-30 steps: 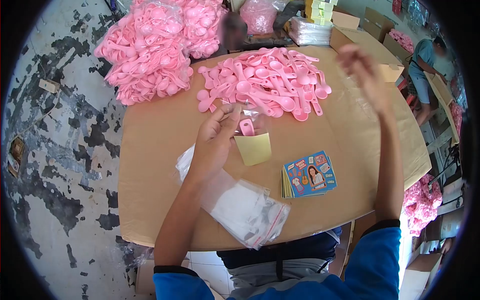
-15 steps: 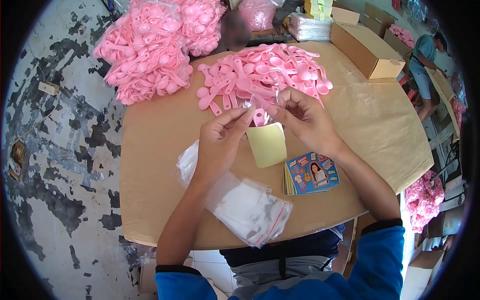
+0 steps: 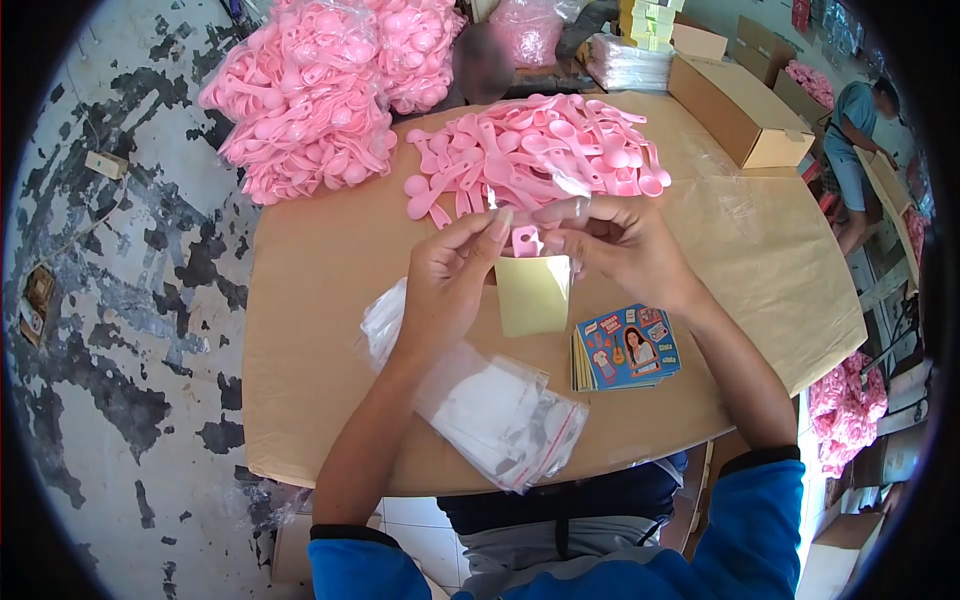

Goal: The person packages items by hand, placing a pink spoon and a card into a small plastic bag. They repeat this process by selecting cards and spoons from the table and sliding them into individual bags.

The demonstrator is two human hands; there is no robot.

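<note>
Between both hands, above the table's middle, is a clear plastic bag (image 3: pixel 545 216) with a shiny upper edge. A card's pale yellow back (image 3: pixel 533 297) hangs below the fingers, and the holed handle end of a pink spoon (image 3: pixel 525 240) shows just over it. My left hand (image 3: pixel 450 275) pinches the bag's left side between thumb and fingers. On the other side my right hand (image 3: pixel 630 250) is closed, thumb and bent fingers on the bag's right edge. Clear bags (image 3: pixel 500 415) lie under my left forearm. A stack of blue printed cards (image 3: pixel 628 348) sits below my right hand.
Loose pink spoons (image 3: pixel 540 145) are heaped at the table's far side. Large plastic sacks of spoons (image 3: pixel 310 100) stand at the back left. A cardboard box (image 3: pixel 740 110) occupies the back right corner. Another person (image 3: pixel 855 140) works beyond the table at right.
My right hand's fingers have come down and flattened along the bag's top. The bag's shiny plastic now stands up above the fingers, and the yellow card hangs straighter.
</note>
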